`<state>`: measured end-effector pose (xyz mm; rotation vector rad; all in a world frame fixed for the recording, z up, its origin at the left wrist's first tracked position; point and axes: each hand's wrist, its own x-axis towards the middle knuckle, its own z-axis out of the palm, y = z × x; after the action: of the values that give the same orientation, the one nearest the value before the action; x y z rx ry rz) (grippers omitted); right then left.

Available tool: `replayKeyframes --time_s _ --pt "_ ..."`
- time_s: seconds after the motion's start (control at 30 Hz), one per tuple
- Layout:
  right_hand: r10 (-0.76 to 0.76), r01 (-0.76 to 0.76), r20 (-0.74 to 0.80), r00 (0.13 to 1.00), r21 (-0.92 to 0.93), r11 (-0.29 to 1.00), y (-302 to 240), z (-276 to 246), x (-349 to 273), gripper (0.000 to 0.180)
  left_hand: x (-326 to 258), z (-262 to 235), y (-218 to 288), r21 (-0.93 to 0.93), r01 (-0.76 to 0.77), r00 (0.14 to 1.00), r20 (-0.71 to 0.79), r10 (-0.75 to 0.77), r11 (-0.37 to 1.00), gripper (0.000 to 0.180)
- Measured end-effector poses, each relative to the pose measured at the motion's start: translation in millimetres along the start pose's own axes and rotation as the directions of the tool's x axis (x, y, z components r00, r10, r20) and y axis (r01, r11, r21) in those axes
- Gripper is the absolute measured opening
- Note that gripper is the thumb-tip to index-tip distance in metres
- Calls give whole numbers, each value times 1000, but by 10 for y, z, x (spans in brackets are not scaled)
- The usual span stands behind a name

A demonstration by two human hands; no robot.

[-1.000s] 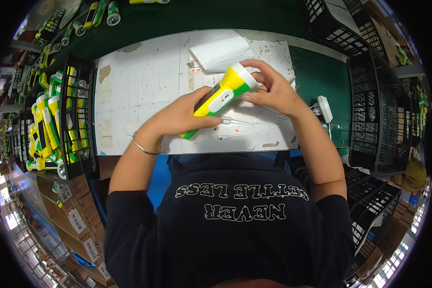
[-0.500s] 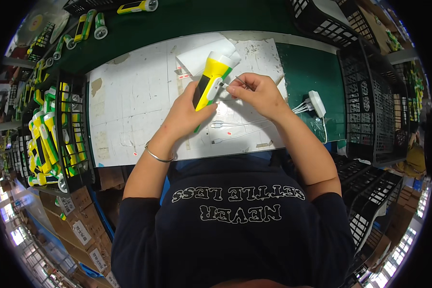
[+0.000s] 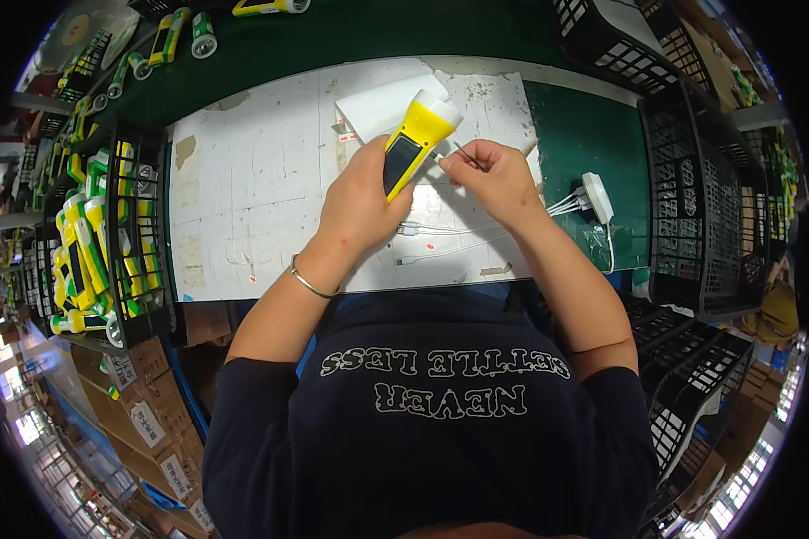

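My left hand [image 3: 361,198] is wrapped round a yellow flashlight [image 3: 428,124] with a white head and a dark solar panel on its side. The flashlight tilts up to the right over the white work board [image 3: 243,189]. Close beside its far side, my right hand [image 3: 499,184] pinches the small plug of a white charging cable [image 3: 438,159]. A thin dark rod [image 3: 469,154] also sticks out from the right fingers; its kind is unclear. Whether the plug touches the flashlight is hidden. Other white cable ends [image 3: 411,228] lie on the board below.
A white charger block [image 3: 595,198] with several cables sits at right on the green table. A black basket [image 3: 144,242] full of flashlights stands at left, and more flashlights [image 3: 204,36] lie at the far left. Black crates [image 3: 692,207] flank the right side. White paper [image 3: 391,103] lies behind the flashlight.
My left hand has turned the flashlight, so its solar panel faces up and the side with the socket has turned away. Both hands have shifted slightly right.
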<state>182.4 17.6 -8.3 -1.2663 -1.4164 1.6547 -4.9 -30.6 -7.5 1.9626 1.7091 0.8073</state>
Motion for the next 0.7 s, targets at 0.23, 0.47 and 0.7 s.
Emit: replayKeyframes --time_s 0.23,0.47,0.7 --pt "128 -134 44 991 164 977 -62 26 66 16 24 -8 -26 -19 -4 1000 15 4 1000 55" --pt "-46 51 66 997 -85 995 -52 44 -96 14 72 -440 -231 -87 -15 927 -375 -19 996 55" --pt "-56 55 -15 998 -48 997 154 -114 -56 18 -53 -2038 -1071 -1 185 648 -751 -123 983 53"
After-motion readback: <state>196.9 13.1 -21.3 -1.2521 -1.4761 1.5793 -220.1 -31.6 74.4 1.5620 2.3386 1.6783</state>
